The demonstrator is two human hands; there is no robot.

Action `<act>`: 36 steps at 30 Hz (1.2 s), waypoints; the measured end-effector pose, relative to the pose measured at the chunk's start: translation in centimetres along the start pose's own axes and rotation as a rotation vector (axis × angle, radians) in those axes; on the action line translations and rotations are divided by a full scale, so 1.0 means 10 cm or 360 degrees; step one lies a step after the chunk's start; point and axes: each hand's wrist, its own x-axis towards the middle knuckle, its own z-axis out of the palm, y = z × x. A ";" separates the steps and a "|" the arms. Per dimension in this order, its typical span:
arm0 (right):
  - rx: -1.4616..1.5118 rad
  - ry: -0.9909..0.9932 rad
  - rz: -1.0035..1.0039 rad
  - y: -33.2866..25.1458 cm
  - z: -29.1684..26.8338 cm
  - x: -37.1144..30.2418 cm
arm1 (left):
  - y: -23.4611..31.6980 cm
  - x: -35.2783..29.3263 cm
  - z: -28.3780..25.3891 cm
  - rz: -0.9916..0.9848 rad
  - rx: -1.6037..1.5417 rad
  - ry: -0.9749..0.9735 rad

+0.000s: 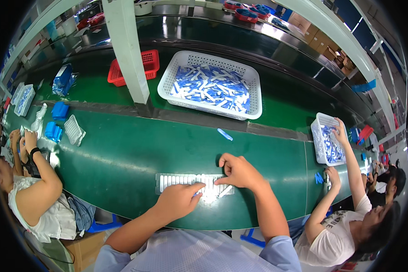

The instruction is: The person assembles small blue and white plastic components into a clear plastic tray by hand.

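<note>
A clear plastic tray lies on the green table in front of me, with a row of slim white sticks in its slots. My left hand rests over the tray's near edge. Its thumb and forefinger are close together, with a bit of blue showing between them; what they hold is mostly hidden. Above the tray's right part is my right hand. Its thumb touches the sticks while the curled forefinger stays apart from it. One white stick lies slanted below that hand. Bright glare blurs the tray's middle.
A single blue stick lies beyond the tray. Further back stands a white basket heaped with blue-and-white sticks, beside a red basket and a white post. Co-workers sit left and right; the right one reaches into a smaller white basket.
</note>
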 end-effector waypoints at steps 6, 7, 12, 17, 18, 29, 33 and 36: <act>-0.0298 -0.0421 0.0106 -0.08 -0.12 0.38 | 0.06 -0.03 -0.02 -0.0020 0.0302 -0.0279; -0.0294 -0.0553 0.0236 -0.11 -0.14 0.41 | 0.09 -0.06 -0.03 -0.0013 0.0301 -0.0276; 0.0031 -0.0550 0.0352 0.03 -0.14 0.39 | 0.14 -0.14 -0.03 -0.0079 0.0301 -0.0297; 0.0574 -0.0119 -0.0111 0.22 -0.01 0.03 | 0.03 -0.18 -0.01 -0.0228 -0.0569 -0.0247; 0.0362 0.0040 -0.0049 0.09 0.00 -0.13 | 0.01 -0.21 -0.06 -0.0482 -0.1080 -0.0386; -0.0554 0.0417 0.0476 0.13 0.11 -0.52 | -0.33 -0.65 -0.10 -0.0831 -0.2568 -0.0891; -0.0783 0.0344 0.0250 0.04 -0.02 -0.10 | -0.37 -0.73 -0.01 -0.0891 -0.2722 -0.0821; -0.0901 0.0089 -0.0019 -0.05 -0.08 0.12 | -0.38 -0.80 -0.03 -0.0841 -0.2890 -0.0725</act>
